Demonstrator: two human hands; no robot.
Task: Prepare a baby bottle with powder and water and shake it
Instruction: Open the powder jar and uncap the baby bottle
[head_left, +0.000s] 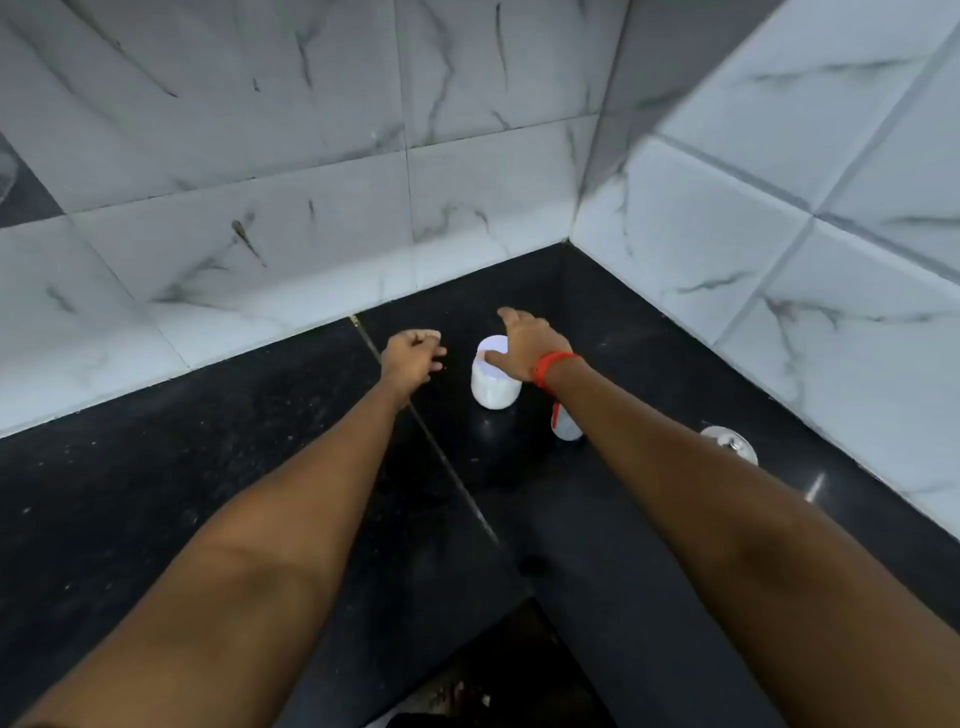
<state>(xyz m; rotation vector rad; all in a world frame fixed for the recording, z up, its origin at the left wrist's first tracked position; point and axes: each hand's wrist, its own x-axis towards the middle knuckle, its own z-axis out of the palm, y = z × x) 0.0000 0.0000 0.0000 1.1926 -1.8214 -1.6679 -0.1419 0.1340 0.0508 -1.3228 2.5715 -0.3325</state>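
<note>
1. Two bare arms reach away from us over a black polished surface (208, 493) that fills a corner between white marble-patterned wall tiles (260, 156).
2. Our left hand (410, 356) hovers just left of a white container (493, 382), apart from it, with the fingers loosely curled inward; it holds nothing that we can see.
3. Our right hand (524, 343) is over the far right side of that container, fingers spread wide and pointing toward the far corner. The thumb lies at the container's rim; whether it presses on it we cannot tell.
4. A red band (550, 366) circles our right wrist.
5. The white container stands upright on the surface near the far corner. Its top is open and pale inside; its lower body looks frosted white.
6. Nearer and to the right of the container, a small clear item with a reddish part (563, 423) stands on the surface, mostly hidden behind our right forearm. We take it for the baby bottle, but too little shows to be sure.
7. Further right, close to the right wall, a round shiny metal piece (730, 441) lies on the surface, partly covered by the same forearm.
8. A thin seam (426, 431) runs diagonally across the surface between our two arms.
</note>
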